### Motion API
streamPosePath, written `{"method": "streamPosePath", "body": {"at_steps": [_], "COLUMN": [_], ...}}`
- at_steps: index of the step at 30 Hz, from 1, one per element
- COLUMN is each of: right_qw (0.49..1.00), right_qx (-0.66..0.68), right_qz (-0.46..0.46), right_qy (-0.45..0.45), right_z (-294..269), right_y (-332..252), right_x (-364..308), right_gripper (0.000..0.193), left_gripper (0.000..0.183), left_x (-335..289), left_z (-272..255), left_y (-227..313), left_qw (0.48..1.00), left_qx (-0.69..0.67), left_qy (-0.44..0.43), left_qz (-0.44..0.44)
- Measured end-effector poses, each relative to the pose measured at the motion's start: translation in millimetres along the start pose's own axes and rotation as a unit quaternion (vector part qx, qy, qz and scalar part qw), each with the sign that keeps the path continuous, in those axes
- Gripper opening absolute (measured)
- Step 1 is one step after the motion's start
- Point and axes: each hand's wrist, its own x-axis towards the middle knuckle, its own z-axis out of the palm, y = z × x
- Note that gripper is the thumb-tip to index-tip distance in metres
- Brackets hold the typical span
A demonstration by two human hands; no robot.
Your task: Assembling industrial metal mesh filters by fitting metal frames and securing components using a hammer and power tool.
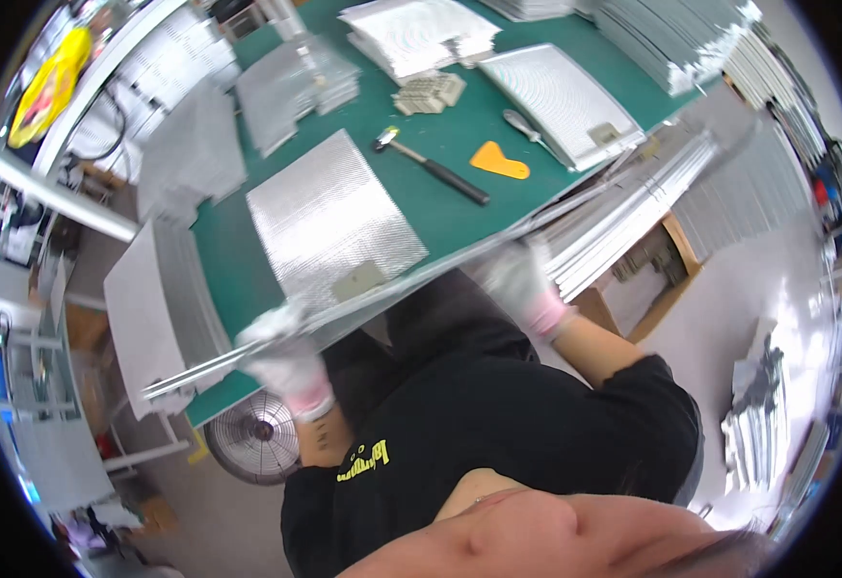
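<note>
My left hand, in a white glove with a pink cuff, is closed around a long thin metal strip near the table's front left corner. The strip slants along the front edge of the green table. My right hand, gloved the same way, is at the strip's right part, beside a bundle of long metal profiles; motion blur hides its fingers. Just beyond the strip lies a silvery mesh-textured sheet with a small beige patch near its front edge.
A hammer, a yellow scraper and a screwdriver lie on the table. Beyond are a framed panel, beige blocks and stacked sheets. Grey panels stand at left. A fan is below.
</note>
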Motion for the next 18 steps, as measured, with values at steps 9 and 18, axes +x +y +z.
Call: {"method": "streamPosePath", "body": {"at_steps": [9,18], "right_qw": [0.920,0.975], "right_qx": [-0.083,-0.046], "right_qz": [-0.365,-0.004], "right_qy": [-0.117,-0.218], "right_z": [55,135], "right_y": [-193,13], "right_x": [12,154], "right_gripper": [0.024,0.020], "left_gripper": [0.055,0.034], "left_x": [-28,-116], "left_z": [-45,-6], "left_y": [109,22], "left_qw": [0.929,0.911], "left_qx": [0.320,0.282], "left_qy": [0.112,0.105], "left_qz": [-0.151,-0.283]}}
